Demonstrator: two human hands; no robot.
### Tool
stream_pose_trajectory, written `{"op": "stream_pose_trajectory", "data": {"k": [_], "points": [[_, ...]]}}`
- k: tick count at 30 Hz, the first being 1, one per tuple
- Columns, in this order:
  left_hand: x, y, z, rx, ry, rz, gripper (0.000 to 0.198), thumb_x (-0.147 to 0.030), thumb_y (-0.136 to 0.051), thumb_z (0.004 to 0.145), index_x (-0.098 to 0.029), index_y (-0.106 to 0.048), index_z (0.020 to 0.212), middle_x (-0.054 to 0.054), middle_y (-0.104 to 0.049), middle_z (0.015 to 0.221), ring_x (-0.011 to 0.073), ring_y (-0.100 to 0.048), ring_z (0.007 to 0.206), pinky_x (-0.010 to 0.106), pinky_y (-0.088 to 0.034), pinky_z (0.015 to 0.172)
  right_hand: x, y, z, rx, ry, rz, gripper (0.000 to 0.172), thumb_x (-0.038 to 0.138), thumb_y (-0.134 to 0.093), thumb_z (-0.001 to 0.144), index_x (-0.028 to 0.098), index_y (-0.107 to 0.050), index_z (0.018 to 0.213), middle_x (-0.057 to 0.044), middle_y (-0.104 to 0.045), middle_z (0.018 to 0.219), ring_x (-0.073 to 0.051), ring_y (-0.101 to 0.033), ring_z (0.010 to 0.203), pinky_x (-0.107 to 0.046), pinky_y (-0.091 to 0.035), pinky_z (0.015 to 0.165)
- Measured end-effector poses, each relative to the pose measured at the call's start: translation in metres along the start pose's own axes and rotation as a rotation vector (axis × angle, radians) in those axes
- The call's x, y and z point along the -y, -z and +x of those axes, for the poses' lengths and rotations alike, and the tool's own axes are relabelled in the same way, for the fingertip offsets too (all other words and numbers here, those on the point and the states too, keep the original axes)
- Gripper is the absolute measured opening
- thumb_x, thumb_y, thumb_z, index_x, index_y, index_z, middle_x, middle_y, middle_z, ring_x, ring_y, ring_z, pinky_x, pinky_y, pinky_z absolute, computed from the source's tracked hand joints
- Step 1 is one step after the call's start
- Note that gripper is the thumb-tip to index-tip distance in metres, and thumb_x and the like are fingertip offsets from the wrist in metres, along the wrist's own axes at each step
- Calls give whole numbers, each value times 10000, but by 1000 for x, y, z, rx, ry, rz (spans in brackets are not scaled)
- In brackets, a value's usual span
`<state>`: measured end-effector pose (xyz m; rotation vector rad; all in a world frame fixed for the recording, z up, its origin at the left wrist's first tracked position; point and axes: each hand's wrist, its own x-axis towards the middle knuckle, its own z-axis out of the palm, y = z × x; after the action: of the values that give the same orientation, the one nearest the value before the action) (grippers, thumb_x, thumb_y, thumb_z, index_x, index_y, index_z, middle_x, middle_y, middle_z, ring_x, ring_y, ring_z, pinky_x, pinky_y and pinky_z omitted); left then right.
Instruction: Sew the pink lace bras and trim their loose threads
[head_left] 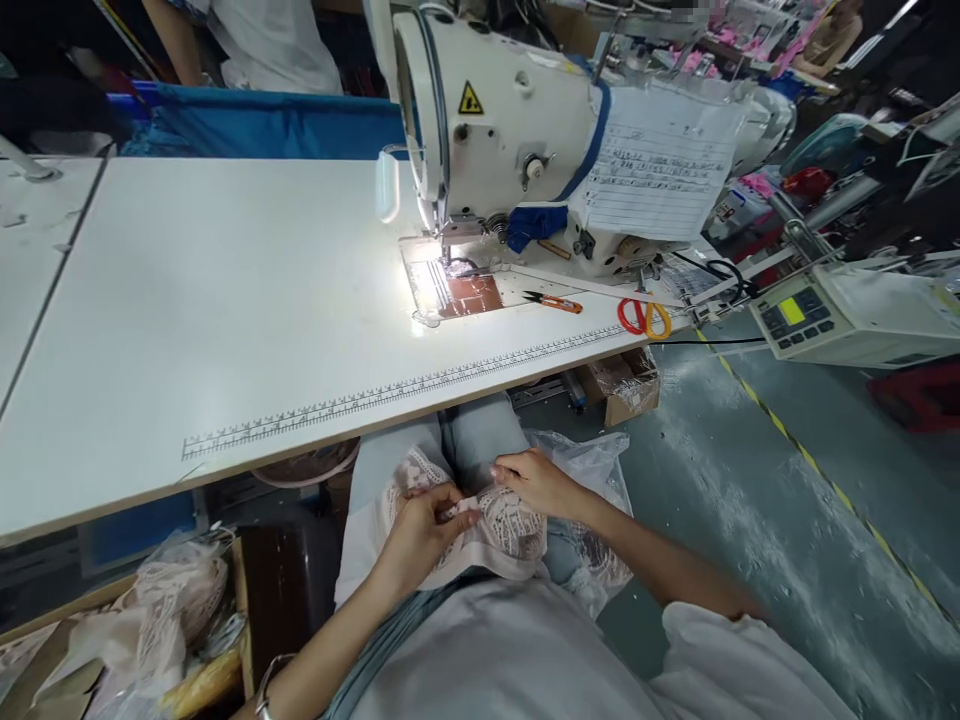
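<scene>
A pale pink lace bra (514, 525) lies across my lap, below the table's front edge. My left hand (421, 530) pinches its middle between thumb and fingers. At the cup on the right, my right hand (536, 482) is closed with its fingertips on the lace edge. Exactly what lies between those fingertips is hidden. Beside my right thigh, a clear plastic bag (596, 465) hangs with more lace pieces in it.
A sewing machine (495, 110) with its lamp lit stands on the white table (225, 290). Orange thread snips (553, 301) and red-and-yellow-handled scissors (643, 317) lie right of the needle. At lower left, a box (238, 600) holds lace pieces. A control panel (802, 310) sits at right.
</scene>
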<state>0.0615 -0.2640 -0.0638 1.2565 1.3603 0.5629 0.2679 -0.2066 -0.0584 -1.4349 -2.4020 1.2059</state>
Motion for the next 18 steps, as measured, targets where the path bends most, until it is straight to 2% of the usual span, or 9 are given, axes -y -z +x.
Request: {"op": "stream_pose_trajectory", "data": {"k": [3, 5, 7, 8, 11, 12, 14, 16, 18], "points": [[7, -3, 0, -28, 22, -48, 461, -639, -679, 695, -189, -595, 647, -17, -515, 589, 137, -433, 532, 244, -345, 508, -8, 13, 2, -144, -115, -176, 420, 323, -396, 1021, 165, -641, 719, -57, -615, 652, -191, -589, 705, -284, -437, 695], [12, -5, -1, -99, -2, -3, 469, -657, -677, 694, -194, -643, 634, 21, -597, 629, 184, -528, 599, 264, -394, 546, -16, 33, 1, -297, -210, -305, 300, 307, -504, 971, 145, -648, 764, -157, -652, 814, -304, -584, 931, -394, -438, 829], [17, -7, -1, -198, -35, 61, 459, -664, -667, 708, -210, -691, 651, 44, -653, 679, 230, -595, 670, 291, -435, 592, -23, 63, -2, -478, -292, -442, 170, 256, -549, 933, 125, -644, 879, -222, -630, 977, -371, -512, 1070, -479, -406, 906], [19, -7, -1, -249, -54, 89, 450, -664, -659, 718, -220, -713, 671, 49, -672, 701, 246, -613, 695, 307, -450, 619, -28, 80, -4, -580, -315, -503, 151, 227, -521, 939, 125, -633, 936, -223, -615, 1019, -369, -498, 1085, -491, -401, 921], [25, -9, -3, -343, -106, 164, 403, -638, -658, 738, -247, -754, 744, 54, -700, 729, 274, -629, 722, 351, -468, 680, -43, 136, -6, -886, -373, -643, 225, 184, -389, 979, 127, -603, 1020, -187, -599, 1038, -320, -509, 1058, -469, -404, 951], [27, -10, -4, -356, -120, 190, 381, -620, -661, 746, -252, -760, 759, 56, -707, 736, 282, -631, 732, 363, -468, 697, -50, 154, -3, -940, -436, -670, 237, 184, -383, 980, 109, -594, 1054, -201, -588, 1089, -325, -498, 1099, -479, -386, 980], [28, -12, -6, -380, -143, 248, 341, -577, -654, 773, -254, -765, 779, 65, -724, 768, 302, -634, 777, 393, -461, 752, -63, 184, 4, -905, -622, -673, 272, 202, -446, 960, 45, -554, 1154, -254, -538, 1228, -352, -463, 1197, -480, -367, 1006], [27, -14, -9, -409, -164, 292, 321, -541, -631, 808, -250, -766, 798, 75, -737, 800, 313, -626, 820, 421, -439, 812, -75, 206, 13, -842, -694, -642, 354, 228, -528, 927, -10, -527, 1189, -281, -554, 1213, -355, -510, 1162, -452, -400, 969], [23, -16, -11, -446, -183, 289, 313, -527, -629, 819, -246, -767, 808, 75, -738, 793, 308, -613, 822, 428, -417, 839, -82, 218, 17, -776, -713, -610, 394, 226, -596, 881, -24, -532, 1178, -273, -602, 1135, -334, -575, 1073, -408, -440, 899]]}}
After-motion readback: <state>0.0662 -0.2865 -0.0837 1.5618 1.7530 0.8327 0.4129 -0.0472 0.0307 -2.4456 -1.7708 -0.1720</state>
